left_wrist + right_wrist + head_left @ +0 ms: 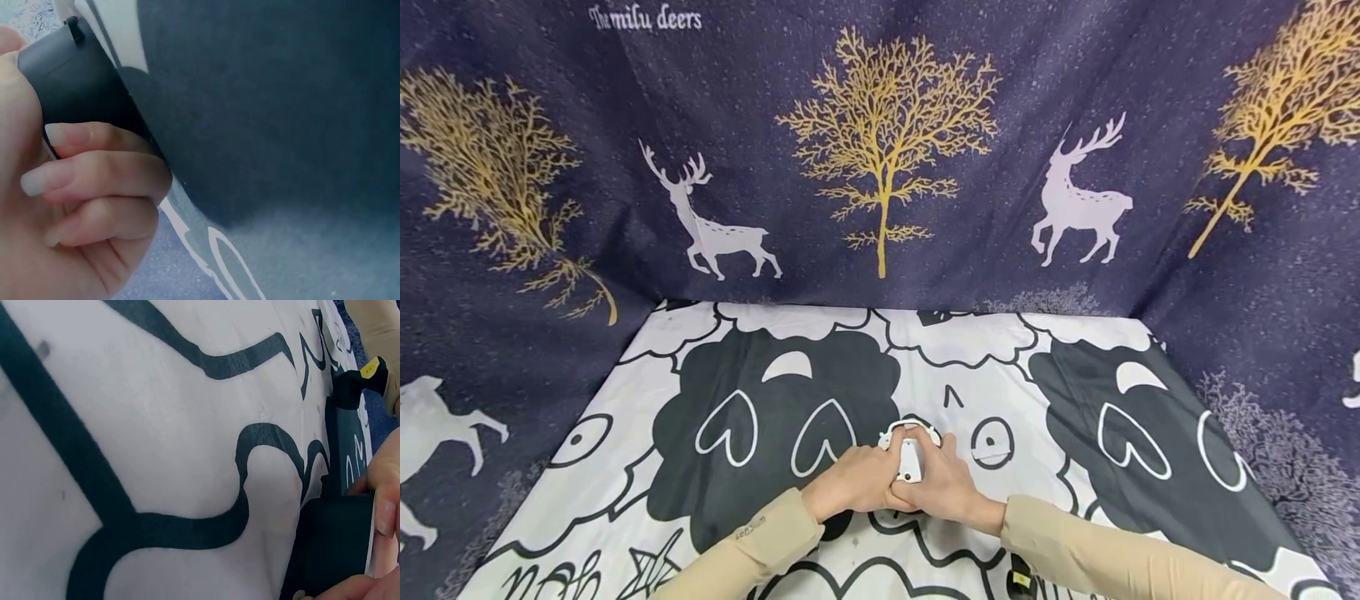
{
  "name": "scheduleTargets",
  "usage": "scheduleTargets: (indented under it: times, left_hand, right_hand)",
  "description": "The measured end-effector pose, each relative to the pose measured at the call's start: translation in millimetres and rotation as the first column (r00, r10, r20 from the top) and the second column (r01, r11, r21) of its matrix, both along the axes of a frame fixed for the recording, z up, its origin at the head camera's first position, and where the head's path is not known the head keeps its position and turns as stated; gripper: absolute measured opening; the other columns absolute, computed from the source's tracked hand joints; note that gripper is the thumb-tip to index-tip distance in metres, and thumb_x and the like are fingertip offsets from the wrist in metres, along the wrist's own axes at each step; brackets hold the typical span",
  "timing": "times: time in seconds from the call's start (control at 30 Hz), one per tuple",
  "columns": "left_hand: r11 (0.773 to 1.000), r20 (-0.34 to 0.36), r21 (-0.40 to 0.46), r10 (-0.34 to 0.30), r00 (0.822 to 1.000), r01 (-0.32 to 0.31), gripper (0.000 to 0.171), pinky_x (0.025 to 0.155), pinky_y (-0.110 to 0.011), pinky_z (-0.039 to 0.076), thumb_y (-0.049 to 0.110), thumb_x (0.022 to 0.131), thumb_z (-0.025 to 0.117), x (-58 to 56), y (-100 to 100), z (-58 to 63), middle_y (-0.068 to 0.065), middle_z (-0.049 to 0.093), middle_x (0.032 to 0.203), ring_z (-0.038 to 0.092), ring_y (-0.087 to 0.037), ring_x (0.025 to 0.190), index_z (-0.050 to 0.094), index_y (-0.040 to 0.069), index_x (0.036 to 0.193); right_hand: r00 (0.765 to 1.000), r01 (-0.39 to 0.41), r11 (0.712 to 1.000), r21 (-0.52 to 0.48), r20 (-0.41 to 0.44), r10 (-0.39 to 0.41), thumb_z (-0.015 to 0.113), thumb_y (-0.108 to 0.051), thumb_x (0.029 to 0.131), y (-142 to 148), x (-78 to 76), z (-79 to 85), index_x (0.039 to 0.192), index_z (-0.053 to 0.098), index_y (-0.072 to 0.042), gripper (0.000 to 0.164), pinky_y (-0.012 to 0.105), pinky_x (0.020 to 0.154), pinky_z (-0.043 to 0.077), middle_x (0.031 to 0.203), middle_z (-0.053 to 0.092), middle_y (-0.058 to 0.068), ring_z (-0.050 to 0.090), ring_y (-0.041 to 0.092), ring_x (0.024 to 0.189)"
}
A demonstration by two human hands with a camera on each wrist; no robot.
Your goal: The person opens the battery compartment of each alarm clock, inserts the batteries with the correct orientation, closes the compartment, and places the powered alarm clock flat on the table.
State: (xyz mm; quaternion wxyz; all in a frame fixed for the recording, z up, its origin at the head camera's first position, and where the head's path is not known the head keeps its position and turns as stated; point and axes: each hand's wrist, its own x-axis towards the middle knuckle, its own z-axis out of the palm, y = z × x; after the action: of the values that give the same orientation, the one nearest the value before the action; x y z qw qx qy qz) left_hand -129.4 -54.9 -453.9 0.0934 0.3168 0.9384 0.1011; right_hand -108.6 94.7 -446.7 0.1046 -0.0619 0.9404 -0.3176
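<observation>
Both hands hold a small white and black device out in front of the body, over the patterned cloth. Its white face [910, 461], with a dark dot near the lower end, shows between the thumbs in the head view. My left hand [863, 477] grips one side; in the left wrist view its fingers [112, 172] curl by the smooth black part [81, 81], which carries a small black tab. On the other side my right hand [946, 482] grips it. The right wrist view shows its dark surface [334, 540] with a thin white edge. What kind of device it is, I cannot tell.
A white cloth [820, 575] with black cartoon sheep covers the surface. Dark blue fabric [955, 267] with deer and golden trees hangs behind and at both sides. A black piece with a yellow label [1021, 579] shows beside the right sleeve [1075, 533].
</observation>
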Motion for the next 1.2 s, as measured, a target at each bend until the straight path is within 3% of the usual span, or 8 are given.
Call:
scheduleTargets:
  times: [0.23,0.43,0.57,0.77,0.97,1.07,1.2]
  left_hand:
    - [0.999,-0.027,0.034,0.015,1.0,-0.014,0.091,0.04,-0.026,0.033,0.06,0.067,0.068,2.3,0.6,5.2,0.001,0.053,0.055,0.047,-0.013,0.042,0.027,0.007,0.128]
    - [0.999,0.007,0.03,0.036,0.999,-0.036,0.091,0.041,-0.026,0.034,0.059,0.067,0.068,7.9,-2.4,7.0,0.001,0.054,0.055,0.047,-0.013,0.043,0.026,0.007,0.13]
    - [0.999,0.028,0.033,0.039,0.999,-0.04,0.089,0.044,-0.027,0.037,0.059,0.067,0.069,9.2,-2.3,1.9,-0.001,0.058,0.061,0.052,-0.016,0.047,0.026,0.009,0.129]
    - [0.998,0.105,0.047,0.026,0.994,-0.031,0.085,0.047,-0.027,0.04,0.06,0.07,0.066,6.2,-1.3,-6.6,-0.002,0.062,0.069,0.057,-0.016,0.054,0.025,0.011,0.127]
    - [0.995,0.191,0.078,0.045,0.98,-0.061,0.087,0.051,-0.028,0.042,0.061,0.071,0.064,-2.2,-1.4,2.1,-0.008,0.065,0.077,0.057,-0.016,0.057,0.022,0.013,0.13]
    - [0.992,0.254,0.109,0.029,0.967,-0.059,0.091,0.055,-0.026,0.043,0.064,0.072,0.061,-5.1,-0.8,5.5,-0.009,0.065,0.081,0.058,-0.014,0.06,0.019,0.012,0.134]
    - [0.988,0.328,0.14,0.013,0.945,-0.062,0.096,0.061,-0.024,0.044,0.064,0.074,0.059,-2.5,-2.3,9.7,-0.007,0.064,0.089,0.058,-0.01,0.067,0.013,0.01,0.139]
  right_hand:
    - [1.0,-0.014,1.0,0.006,-0.017,0.015,0.073,-0.038,0.061,0.3,1.5,7.7,0.117,0.044,-0.031,0.064,0.031,0.047,0.033,0.094,0.039,0.016,0.045,0.025,0.059]
    - [0.999,-0.034,0.999,0.005,-0.007,0.034,0.072,-0.035,0.061,-2.5,4.6,7.9,0.119,0.044,-0.031,0.064,0.031,0.048,0.033,0.095,0.039,0.017,0.045,0.025,0.059]
    - [0.999,-0.037,0.999,0.003,0.014,0.037,0.071,-0.036,0.062,-2.3,6.3,4.1,0.119,0.044,-0.03,0.064,0.031,0.049,0.034,0.097,0.039,0.017,0.045,0.026,0.06]
    - [0.997,-0.036,0.999,0.014,0.062,0.035,0.069,-0.041,0.065,0.7,5.7,-3.4,0.122,0.042,-0.032,0.064,0.031,0.053,0.036,0.101,0.038,0.018,0.047,0.026,0.062]
    - [0.991,-0.084,0.993,-0.079,0.103,0.091,0.069,-0.038,0.071,8.4,-6.0,-0.9,0.125,0.04,-0.032,0.062,0.031,0.056,0.038,0.106,0.034,0.021,0.048,0.027,0.067]
    - [0.976,-0.094,0.985,-0.146,0.181,0.12,0.069,-0.036,0.074,14.6,-10.1,2.9,0.124,0.039,-0.035,0.059,0.032,0.06,0.037,0.108,0.031,0.02,0.048,0.028,0.074]
    - [0.96,-0.1,0.977,-0.187,0.24,0.144,0.071,-0.045,0.075,18.0,-9.5,5.7,0.12,0.039,-0.036,0.056,0.035,0.068,0.036,0.111,0.029,0.02,0.044,0.03,0.086]
